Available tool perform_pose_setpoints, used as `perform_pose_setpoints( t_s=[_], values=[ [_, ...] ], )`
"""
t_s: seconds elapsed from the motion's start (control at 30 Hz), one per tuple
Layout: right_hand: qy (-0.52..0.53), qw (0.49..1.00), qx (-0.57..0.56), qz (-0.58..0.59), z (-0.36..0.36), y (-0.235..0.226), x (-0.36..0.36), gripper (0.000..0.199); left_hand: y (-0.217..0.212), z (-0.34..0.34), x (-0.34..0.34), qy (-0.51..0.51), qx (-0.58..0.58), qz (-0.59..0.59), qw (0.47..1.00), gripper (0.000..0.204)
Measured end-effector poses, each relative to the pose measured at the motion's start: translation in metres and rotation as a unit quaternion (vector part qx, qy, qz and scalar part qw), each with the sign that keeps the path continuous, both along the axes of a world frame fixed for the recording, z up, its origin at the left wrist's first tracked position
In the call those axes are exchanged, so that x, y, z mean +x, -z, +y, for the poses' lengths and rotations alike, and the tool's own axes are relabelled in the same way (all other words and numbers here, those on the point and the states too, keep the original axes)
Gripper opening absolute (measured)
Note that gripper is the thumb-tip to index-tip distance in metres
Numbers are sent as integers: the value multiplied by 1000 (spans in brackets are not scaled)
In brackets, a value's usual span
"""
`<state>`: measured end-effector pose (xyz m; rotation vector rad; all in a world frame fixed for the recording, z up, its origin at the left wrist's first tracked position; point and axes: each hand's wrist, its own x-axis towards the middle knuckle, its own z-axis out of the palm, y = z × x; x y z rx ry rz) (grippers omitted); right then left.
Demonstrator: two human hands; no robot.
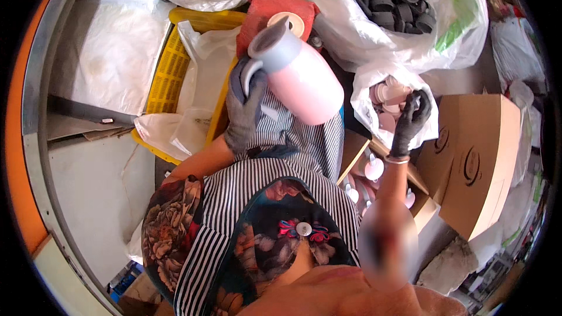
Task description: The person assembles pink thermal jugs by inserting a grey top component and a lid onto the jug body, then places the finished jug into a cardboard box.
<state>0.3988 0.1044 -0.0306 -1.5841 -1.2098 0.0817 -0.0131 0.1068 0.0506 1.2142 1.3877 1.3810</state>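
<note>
"Two gloved hands are in view. What has the left hand (244, 105) got?"

"A jug (307, 82), pink with a grey collar and spout. The glove is closed around it at the grey handle (252, 69)."

"Where is the jug, exactly?"

"Held up in the middle, above the lap of the striped apron (234, 193). It leans: the mouth points to the upper left, the base to the lower right."

"And the right hand (411, 118)?"

"Over at the small white bag (364, 95), reaching in at its mouth. The fingers are bent, next to the pink parts (391, 92) inside. I can't tell whether they have hold of one."

"What sits around that hand?"

"Just below, an open carton (353, 153) with more pink pieces in it, partly hidden by the forearm. To the right, a brown box (474, 169). Above, a big clear bag (328, 29) full of dark grey rings (404, 0)."

"And on the other side?"

"A yellow crate (165, 73) with white plastic sheets (205, 58) in it, near the left hand. Beyond the jug's spout lies a red cloth (253, 16), and a cream disc (297, 25) shows against it, partly covered by the spout."
</note>
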Motion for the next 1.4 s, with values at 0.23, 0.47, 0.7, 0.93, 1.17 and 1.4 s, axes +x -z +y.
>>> perform_pose_setpoints(
  t_s=[0.23,0.47,0.7,0.93,1.17,1.4],
  values=[
    [-391,883,5,-259,5,-246,-115,35,-51,4,8,206,208,223,930,46],
    [-525,833,-121,-130,15,-202,-155,83,-60,-9,6,222,213,266,914,43],
    [-592,727,-12,-346,-1,-202,-136,91,-64,18,-8,300,314,249,865,45],
    [-324,939,-78,83,-8,-167,-171,56,-95,-22,27,208,407,430,778,60],
    [-501,734,92,-450,-10,-185,-143,66,-78,10,-12,222,356,265,868,51],
    [-296,917,68,-258,8,-173,-179,43,-84,-27,23,203,358,443,796,57]
  ],
)
